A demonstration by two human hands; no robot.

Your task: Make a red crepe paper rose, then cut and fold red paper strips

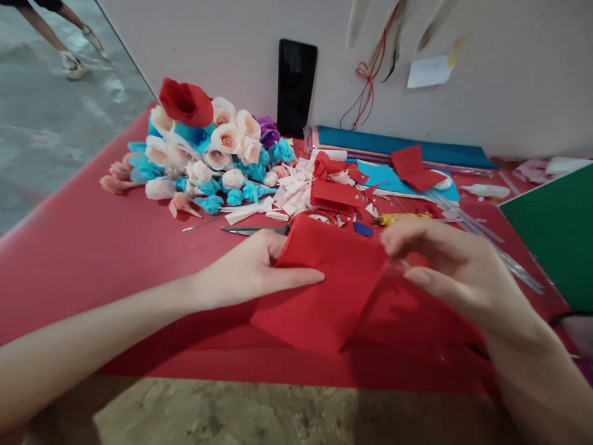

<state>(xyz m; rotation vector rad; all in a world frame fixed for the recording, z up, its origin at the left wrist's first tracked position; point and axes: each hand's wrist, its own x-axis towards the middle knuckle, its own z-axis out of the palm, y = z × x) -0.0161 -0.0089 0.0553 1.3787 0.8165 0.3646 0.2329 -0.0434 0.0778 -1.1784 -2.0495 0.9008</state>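
A piece of red crepe paper [324, 309] hangs over the front part of the table. My left hand [259, 266] grips it by its left edge, thumb flat on the near face and the fingers hidden behind. At the paper's upper right corner is my right hand [449, 272], its fingers curled and slightly blurred. Something small and pale seems to lie between its thumb and fingers, but I cannot make it out. Scissors [254, 230] lie just behind the paper, partly covered by it. A yellow-handled tool [401, 219] rests behind my right hand.
Paper flowers [227, 139] are heaped at the back left of the red table [115, 259]. A phone [296, 89] leans on the wall. Paper scraps [296, 188], blue paper rolls [403, 147], clear sticks [514, 269] and a green board [556, 228] lie around. A person's legs [50, 31] show far left.
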